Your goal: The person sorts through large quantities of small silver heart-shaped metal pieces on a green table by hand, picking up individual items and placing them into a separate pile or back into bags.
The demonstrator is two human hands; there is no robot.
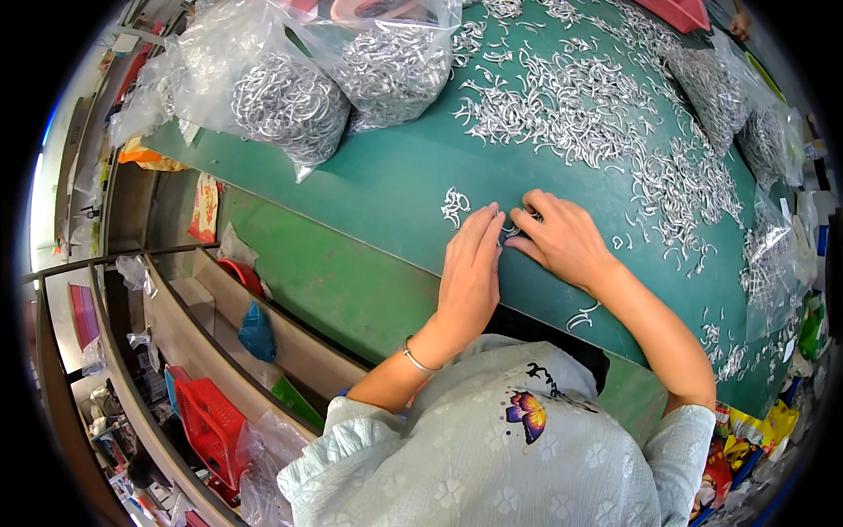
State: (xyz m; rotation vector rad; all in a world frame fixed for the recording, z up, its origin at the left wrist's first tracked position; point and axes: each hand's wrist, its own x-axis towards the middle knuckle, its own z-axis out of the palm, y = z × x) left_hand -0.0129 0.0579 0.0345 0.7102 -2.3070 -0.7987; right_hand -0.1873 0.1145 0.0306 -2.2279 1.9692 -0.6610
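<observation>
My left hand (471,272) rests on the green tabletop (378,198), fingers stretched out and held together. Close beside it, my right hand (559,239) bends its fingers and thumb round a few small curved silvery metal pieces (513,230), partly hidden under the fingers. Just beyond the left fingertips lies a little cluster of the same curved pieces (454,207). A couple of loose curved pieces (582,316) sit near the table's front edge, below my right wrist. Farther off, a wide heap of these pieces (571,110) spreads over the table.
Clear plastic bags filled with metal pieces (294,105) stand at the far left. More filled bags (711,92) stand at the far right, near a pink tray (676,12). Left of the table are shelves with a red basket (211,426). Another person's hand (741,25) shows at top right.
</observation>
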